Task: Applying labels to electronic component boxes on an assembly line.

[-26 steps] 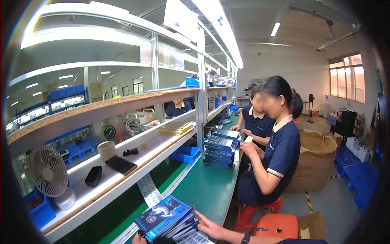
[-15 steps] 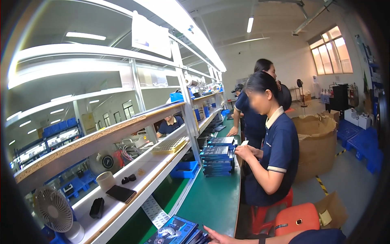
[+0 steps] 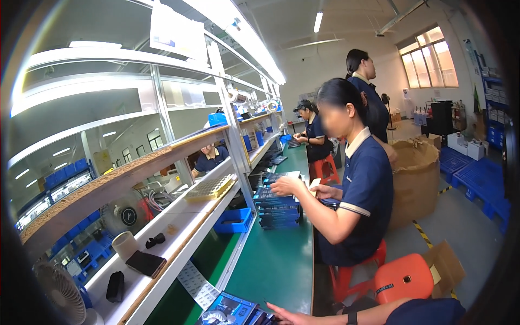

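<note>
My right hand comes in at the lower edge, a black band around its wrist. One finger stretches toward a pile of flat blue printed packages, the other fingers partly cut off by the frame. The fingertip is beside the pile's right side; whether it touches cannot be told. Nothing shows in the hand. My left hand is out of the picture. The packages lie on the green bench, their near part cut off by the lower edge.
Beyond my hand a seated co-worker handles a pale piece beside stacked dark blue packages. A blue bin stands by the shelf post. The left shelf holds a phone and a fan. A red stool stands at right.
My view has shifted slightly right. The seated co-worker's hands have parted, one now over the stack. The standing person has straightened and turned away, uncovering another worker farther along. My right hand stays by the packages.
</note>
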A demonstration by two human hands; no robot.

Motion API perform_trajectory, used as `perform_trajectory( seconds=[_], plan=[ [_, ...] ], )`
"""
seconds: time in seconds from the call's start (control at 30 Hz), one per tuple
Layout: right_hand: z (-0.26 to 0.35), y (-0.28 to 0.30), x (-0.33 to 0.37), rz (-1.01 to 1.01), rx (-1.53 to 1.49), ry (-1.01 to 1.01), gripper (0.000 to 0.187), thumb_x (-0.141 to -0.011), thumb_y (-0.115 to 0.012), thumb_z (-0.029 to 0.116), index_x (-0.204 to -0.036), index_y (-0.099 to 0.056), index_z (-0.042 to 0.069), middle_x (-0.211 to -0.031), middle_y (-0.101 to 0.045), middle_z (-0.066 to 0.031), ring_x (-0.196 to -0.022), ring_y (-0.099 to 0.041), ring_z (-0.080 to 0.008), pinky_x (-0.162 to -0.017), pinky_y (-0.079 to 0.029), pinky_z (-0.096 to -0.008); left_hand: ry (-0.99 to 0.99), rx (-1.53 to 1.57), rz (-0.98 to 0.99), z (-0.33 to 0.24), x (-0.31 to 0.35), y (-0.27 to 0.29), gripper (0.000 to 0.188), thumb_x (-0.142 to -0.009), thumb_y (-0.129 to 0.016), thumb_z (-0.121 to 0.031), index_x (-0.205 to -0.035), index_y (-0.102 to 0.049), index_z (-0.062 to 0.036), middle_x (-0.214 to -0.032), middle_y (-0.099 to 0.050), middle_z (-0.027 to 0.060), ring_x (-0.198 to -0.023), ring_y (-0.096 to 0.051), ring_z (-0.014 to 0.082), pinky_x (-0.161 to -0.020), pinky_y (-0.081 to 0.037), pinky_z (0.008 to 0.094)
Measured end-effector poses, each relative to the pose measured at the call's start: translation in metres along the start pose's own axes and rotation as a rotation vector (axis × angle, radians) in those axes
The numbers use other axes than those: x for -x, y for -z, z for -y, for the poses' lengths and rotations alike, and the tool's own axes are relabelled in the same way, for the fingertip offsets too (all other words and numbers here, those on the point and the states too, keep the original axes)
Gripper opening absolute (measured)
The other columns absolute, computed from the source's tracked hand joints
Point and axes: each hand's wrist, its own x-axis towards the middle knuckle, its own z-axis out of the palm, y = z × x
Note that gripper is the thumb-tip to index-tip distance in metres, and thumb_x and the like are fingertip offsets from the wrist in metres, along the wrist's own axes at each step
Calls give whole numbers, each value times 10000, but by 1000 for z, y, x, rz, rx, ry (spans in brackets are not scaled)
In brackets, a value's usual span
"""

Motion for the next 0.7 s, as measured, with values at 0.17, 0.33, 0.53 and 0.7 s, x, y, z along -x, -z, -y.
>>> perform_trajectory(
  seconds=[0.17,0.33,0.53,0.7],
  plan=[
    [9,5,2,-13,4,-29,886,-970,-578,28,-1608,33,100,-1653,-84,-222,-1518,-163,-295,-1200,-278,-428,-50,29,-48,18,11,0,463,-921,-631,-158,-1321,-552,60,-1281,-631,233,-1194,-586,329,-1026,-426,373],
    [33,5,7,5,35,-168,879,-970,-587,35,-1609,13,96,-1643,-119,-234,-1505,-203,-300,-1186,-314,-432,-99,92,-26,23,6,18,452,-924,-629,-157,-1314,-555,58,-1269,-634,227,-1180,-590,323,-1014,-431,370],
    [25,5,5,6,67,-146,874,-968,-600,50,-1610,-9,97,-1640,-146,-227,-1487,-259,-302,-1170,-343,-429,-165,151,3,33,-11,54,440,-927,-626,-156,-1307,-559,55,-1255,-637,220,-1163,-594,316,-1001,-438,367],
    [-16,16,3,-3,163,-56,818,-1031,-554,246,-1614,12,154,-1678,-63,-114,-1495,-241,-342,-1181,-332,-469,-214,213,19,28,-31,78,429,-930,-624,-155,-1300,-563,53,-1243,-640,213,-1149,-598,311,-989,-443,365]
  ],
)
